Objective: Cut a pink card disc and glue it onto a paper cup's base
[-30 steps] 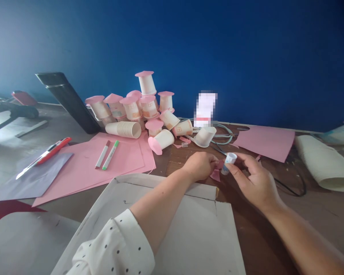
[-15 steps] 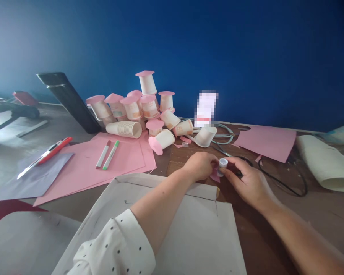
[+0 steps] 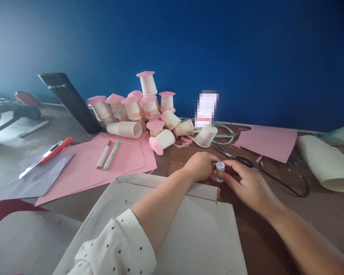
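My right hand (image 3: 249, 185) pinches a small whitish glue stick (image 3: 220, 167) between thumb and fingers, its round end facing up. Beneath the stick's lower end lies a small pink paper piece (image 3: 214, 176). My left hand (image 3: 200, 166) is closed at that piece's edge, fingertips curled and partly hidden, close beside the stick. Just behind, a white paper cup (image 3: 206, 137) stands upside down, slightly tilted. A pair of scissors (image 3: 242, 161) with black handles lies past my right hand.
Paper cups with pink roofs (image 3: 150, 101) are piled by the blue wall, near nested cups (image 3: 123, 130). Markers (image 3: 111, 154) and a red cutter (image 3: 50, 152) lie on coloured sheets at left. A black bottle (image 3: 74, 103) leans there. White board (image 3: 200, 229) lies in front; more cups (image 3: 326, 164) at right.
My right hand has moved the glue stick slightly left and down over the pink paper piece. My left hand stays nearly in place.
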A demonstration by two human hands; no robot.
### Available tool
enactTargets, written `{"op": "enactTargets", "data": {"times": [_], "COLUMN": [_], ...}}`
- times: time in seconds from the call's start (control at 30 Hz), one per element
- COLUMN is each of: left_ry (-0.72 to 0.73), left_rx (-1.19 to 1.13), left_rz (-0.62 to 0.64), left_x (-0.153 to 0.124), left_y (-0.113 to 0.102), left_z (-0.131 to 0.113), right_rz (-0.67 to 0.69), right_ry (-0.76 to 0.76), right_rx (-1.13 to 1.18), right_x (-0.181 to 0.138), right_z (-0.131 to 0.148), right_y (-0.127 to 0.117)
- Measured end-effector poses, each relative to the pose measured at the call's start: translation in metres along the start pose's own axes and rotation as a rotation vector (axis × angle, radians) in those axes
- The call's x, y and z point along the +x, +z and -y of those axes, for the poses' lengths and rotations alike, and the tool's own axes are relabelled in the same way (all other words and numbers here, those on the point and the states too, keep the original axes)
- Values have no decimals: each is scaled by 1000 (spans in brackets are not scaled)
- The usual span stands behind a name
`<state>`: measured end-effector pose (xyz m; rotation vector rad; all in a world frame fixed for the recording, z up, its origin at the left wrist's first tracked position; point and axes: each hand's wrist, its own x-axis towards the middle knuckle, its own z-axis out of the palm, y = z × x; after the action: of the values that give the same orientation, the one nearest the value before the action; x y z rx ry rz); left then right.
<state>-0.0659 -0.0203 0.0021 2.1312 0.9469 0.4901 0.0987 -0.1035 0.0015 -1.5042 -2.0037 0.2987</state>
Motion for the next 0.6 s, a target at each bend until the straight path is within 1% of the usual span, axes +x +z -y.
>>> {"op": "enactTargets", "data": {"times": [0.1, 0.17, 0.23, 0.33, 0.4, 0.5, 0.6], "left_ry": [3, -5, -15, -33, -42, -42, -42], "left_rx": [23, 37, 47, 74, 83, 74, 62], "left_rz": [7, 13, 8, 11, 17, 11, 7], "left_x": [0, 0, 0, -1, -1, 0, 1], "left_y": [0, -1, -2, -3, -3, -2, -1], "left_z": [0, -1, -3, -6, -6, -5, -4], "right_rz": [12, -9, -83, -249, -325, -350, -317], "right_ry": [0, -9, 7, 87, 106, 68, 33], "right_rx": [13, 21, 39, 77, 60, -22, -58], "right_x": [0, -1, -2, -2, -2, -1, 1], "right_z": [3, 3, 1, -3, -6, -8, -9], "right_y": [0, 0, -1, -3, -4, -2, 1]}}
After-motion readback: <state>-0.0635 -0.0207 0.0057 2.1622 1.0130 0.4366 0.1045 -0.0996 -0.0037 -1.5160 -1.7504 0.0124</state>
